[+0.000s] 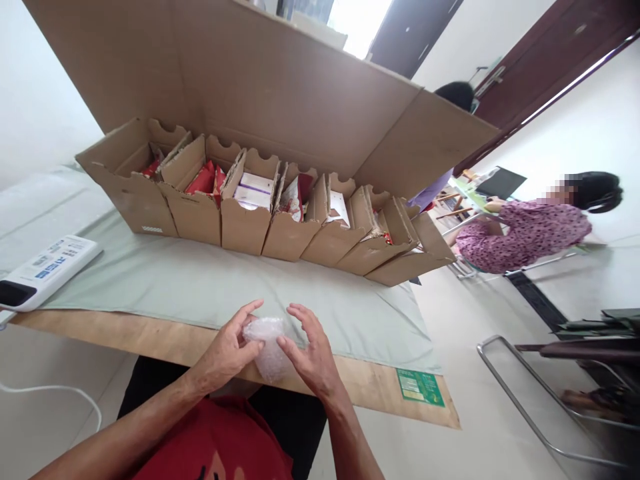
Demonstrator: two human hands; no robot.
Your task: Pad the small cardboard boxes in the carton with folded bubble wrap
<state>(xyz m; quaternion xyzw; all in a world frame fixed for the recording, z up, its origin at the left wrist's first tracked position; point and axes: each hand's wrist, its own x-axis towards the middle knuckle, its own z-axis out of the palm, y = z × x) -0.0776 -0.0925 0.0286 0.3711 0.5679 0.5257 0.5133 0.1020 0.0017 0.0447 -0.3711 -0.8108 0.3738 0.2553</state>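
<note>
holding a small bubble wrap bundle point(269, 347), the left hand point(227, 350) and right hand point(311, 353) both grip it; squeezing hard could pop bubbles.

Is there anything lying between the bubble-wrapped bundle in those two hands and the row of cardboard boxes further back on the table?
Nothing visible does. The left hand and right hand hold the bubble-wrapped bundle at the table's near edge. Between it and the row of cardboard boxes lies only the bare green cloth. The white device sits off to the left.
</note>
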